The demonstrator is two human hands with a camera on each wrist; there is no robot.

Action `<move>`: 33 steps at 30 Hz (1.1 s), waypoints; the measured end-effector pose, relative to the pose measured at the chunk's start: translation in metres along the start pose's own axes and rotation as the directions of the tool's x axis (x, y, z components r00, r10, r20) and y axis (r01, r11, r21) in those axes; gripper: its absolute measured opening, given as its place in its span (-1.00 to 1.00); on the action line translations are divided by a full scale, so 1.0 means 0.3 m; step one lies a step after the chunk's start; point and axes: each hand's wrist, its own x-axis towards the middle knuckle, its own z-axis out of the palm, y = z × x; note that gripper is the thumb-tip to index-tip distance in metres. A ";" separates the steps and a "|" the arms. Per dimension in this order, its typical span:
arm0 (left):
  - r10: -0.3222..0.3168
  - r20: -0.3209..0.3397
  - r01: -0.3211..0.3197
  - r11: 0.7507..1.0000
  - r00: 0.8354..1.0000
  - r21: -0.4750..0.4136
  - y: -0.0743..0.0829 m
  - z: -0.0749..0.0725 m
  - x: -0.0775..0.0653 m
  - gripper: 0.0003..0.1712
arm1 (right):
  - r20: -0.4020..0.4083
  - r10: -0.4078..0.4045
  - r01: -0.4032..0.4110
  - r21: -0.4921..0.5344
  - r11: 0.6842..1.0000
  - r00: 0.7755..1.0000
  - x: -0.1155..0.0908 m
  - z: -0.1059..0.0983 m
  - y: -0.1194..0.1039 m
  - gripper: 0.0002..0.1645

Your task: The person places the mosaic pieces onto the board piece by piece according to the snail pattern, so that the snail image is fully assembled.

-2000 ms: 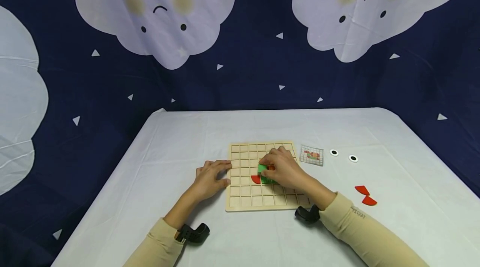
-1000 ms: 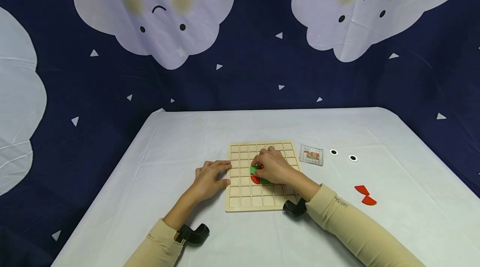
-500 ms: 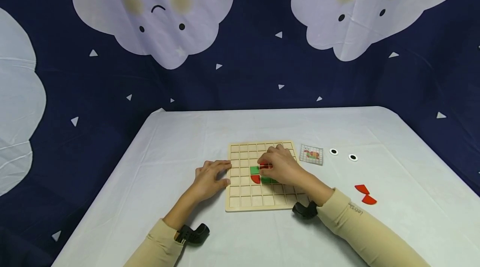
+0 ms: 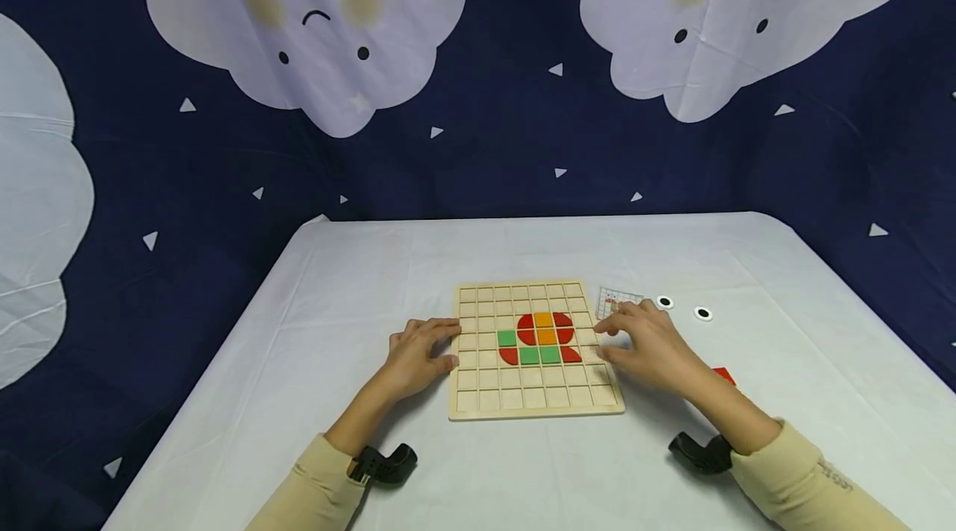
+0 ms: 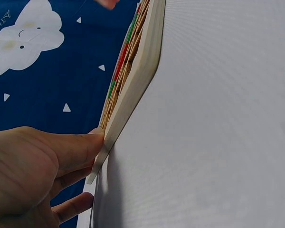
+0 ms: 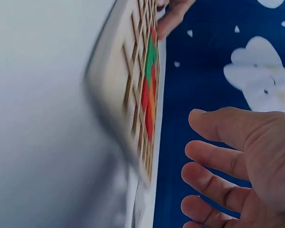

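Note:
A wooden grid board [image 4: 468, 402] lies on the table. My left hand [image 4: 416, 358] touches its left edge with thumb and fingertips; in the left wrist view the thumb [image 5: 80, 147] presses against the rim. My right hand [image 4: 648, 346] is beside the right edge with nothing in it, fingers apart, as the right wrist view shows. In the grid, orange squares [image 4: 546, 336] sit between rounded red pieces [image 4: 526, 329]. Below them is a row of green squares [image 4: 529, 355] with a red quarter-circle [image 4: 509, 357] at its left end. One green square [image 4: 507, 338] sits above that quarter-circle.
Right of the board, a small pattern card [image 4: 608, 299] is partly covered by my right hand. Beyond it lie two round eye pieces, one nearer [image 4: 665, 302] and one farther right [image 4: 703, 314]. A loose red piece [image 4: 724, 374] shows behind my right forearm.
My right hand set the green square into a cell above the left red quarter-circle, passed over the red pieces, then moved right off the board, uncovering the pattern. My left hand stayed put.

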 end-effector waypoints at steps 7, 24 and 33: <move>-0.006 0.002 0.006 1.000 1.000 0.001 0.001 0.001 0.001 -0.48 | -0.052 0.078 -0.079 -0.023 0.997 0.996 -0.102 -0.054 0.135 -0.71; -0.003 -0.001 0.003 1.000 1.000 0.006 -0.003 0.005 0.003 -0.48 | -0.081 0.155 -0.162 -0.090 0.983 0.985 -0.272 -0.122 0.382 -0.69; -0.003 -0.003 0.003 1.000 1.000 -0.002 -0.003 0.007 0.001 -0.48 | -0.057 0.161 -0.166 -0.104 0.981 0.985 -0.297 -0.121 0.423 -0.67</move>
